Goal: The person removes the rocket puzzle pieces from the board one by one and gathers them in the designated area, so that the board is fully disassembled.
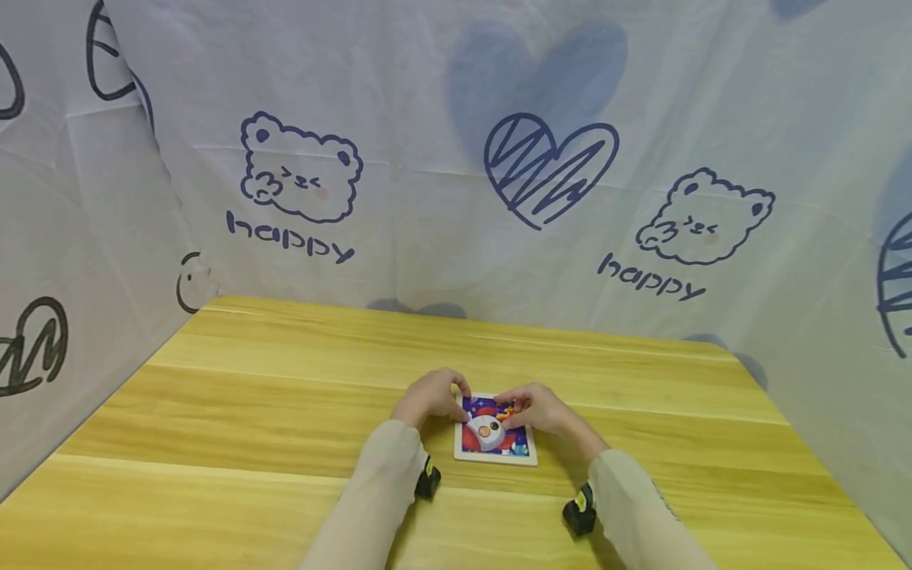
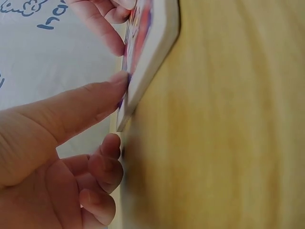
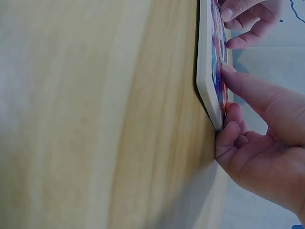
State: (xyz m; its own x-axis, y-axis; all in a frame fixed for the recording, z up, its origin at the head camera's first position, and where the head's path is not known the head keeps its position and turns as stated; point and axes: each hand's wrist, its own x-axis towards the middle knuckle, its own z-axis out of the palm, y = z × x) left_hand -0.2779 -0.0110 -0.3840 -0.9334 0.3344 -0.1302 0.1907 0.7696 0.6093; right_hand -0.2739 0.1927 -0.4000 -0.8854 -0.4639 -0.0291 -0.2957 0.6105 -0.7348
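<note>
A flat, square white-framed picture board (image 1: 521, 451) lies on the table, printed with a purple, red and white cartoon scene. Whether it is made of separate pieces is too small to tell. At its left side is my left hand (image 1: 429, 398); the thumb (image 2: 102, 93) rests on the printed face and the lower fingers bend loosely beside the edge. From the right reaches my right hand (image 1: 545, 412), its thumb (image 3: 243, 86) touching the picture and its other fingers bent by the far edge. Thumb and forefinger stand apart on both hands in the head view.
The board rests on a wood-grain table (image 1: 285, 412). Behind and at the sides hangs a white cloth (image 1: 427, 237) with bears and hearts drawn on it. Black wrist devices (image 1: 580, 513) sit under both light sleeves.
</note>
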